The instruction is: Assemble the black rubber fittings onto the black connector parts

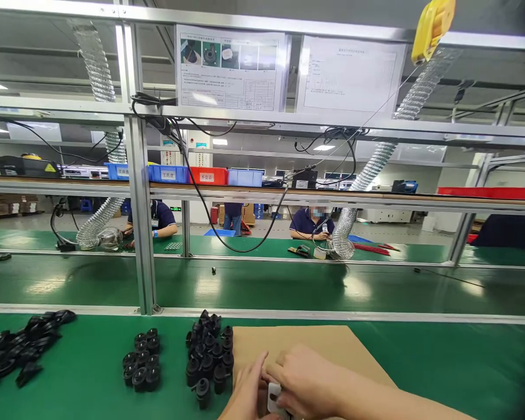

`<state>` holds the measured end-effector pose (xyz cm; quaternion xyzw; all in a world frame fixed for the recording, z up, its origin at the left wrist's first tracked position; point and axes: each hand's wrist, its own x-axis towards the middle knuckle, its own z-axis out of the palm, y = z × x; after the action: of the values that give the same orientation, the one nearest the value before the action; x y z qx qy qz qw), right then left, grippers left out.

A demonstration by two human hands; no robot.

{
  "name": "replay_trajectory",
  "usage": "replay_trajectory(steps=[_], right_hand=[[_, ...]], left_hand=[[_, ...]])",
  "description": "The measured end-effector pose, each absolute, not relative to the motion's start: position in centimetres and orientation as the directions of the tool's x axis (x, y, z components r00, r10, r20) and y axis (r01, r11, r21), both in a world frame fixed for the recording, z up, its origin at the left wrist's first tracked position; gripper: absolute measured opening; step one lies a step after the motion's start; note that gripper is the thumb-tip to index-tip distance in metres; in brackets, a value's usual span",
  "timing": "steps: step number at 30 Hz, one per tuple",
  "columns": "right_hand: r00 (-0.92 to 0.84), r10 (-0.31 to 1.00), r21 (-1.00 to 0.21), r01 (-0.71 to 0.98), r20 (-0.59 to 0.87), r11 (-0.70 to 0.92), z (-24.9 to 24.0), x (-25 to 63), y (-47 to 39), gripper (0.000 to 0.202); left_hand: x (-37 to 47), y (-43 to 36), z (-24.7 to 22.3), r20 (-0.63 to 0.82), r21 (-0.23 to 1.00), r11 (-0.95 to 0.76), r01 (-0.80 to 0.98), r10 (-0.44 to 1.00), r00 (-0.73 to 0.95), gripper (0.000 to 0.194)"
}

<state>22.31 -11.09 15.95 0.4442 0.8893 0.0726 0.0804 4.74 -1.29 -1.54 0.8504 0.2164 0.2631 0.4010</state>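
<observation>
Both hands come together over a brown cardboard sheet (pixel 332 344) at the bottom of the head view. My left hand (pixel 245 392) is curled around the near side of a small white piece with a dark mark (pixel 272 399). From the right, my right hand (pixel 308 373) reaches over with bent fingers closed on that same piece. My fingers and the frame's lower edge hide much of it. Just left of the cardboard stands a cluster of black nozzle-topped plastic parts (pixel 207 356). Farther left is a smaller group of round black parts (pixel 142 361).
A heap of black curved parts (pixel 17 350) lies on the green bench at far left. A metal post (pixel 140 233) rises behind the bench. Blue and red bins (pixel 207 175) sit on the shelf. A cable (pixel 227 248) hangs down. Co-workers (pixel 312 224) sit opposite.
</observation>
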Motion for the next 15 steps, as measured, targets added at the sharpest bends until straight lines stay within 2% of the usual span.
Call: replay_trajectory(steps=[3, 5, 10, 13, 15], right_hand=[[-0.737, 0.669, 0.205, 0.644, -0.093, 0.738, 15.8, 22.5, -10.6, 0.038], [-0.802, 0.586, 0.201, 0.56, -0.112, 0.804, 16.5, 23.0, -10.5, 0.039], [-0.736, 0.652, 0.326, 0.58, -0.184, 0.746, 17.9, 24.7, -11.1, 0.066], [-0.713, 0.68, 0.281, 0.626, -0.17, 0.727, 16.3, 25.1, -12.0, 0.054], [-0.669, 0.742, 0.243, 0.714, -0.04, 0.657, 14.7, 25.0, -12.4, 0.041]], left_hand=[[4.7, -1.3, -1.8, 0.243, 0.796, -0.577, 0.182, 0.58, 0.777, 0.13], [4.9, -1.2, -2.2, 0.231, 0.794, -0.579, 0.186, 0.57, 0.788, 0.133], [6.2, -1.0, -2.4, 0.222, 0.79, -0.587, 0.176, 0.543, 0.81, 0.144], [7.1, -1.7, -1.0, 0.193, 0.789, -0.58, 0.206, 0.551, 0.812, 0.147], [7.1, -2.5, 0.4, 0.178, 0.792, -0.571, 0.214, 0.552, 0.815, 0.136]])
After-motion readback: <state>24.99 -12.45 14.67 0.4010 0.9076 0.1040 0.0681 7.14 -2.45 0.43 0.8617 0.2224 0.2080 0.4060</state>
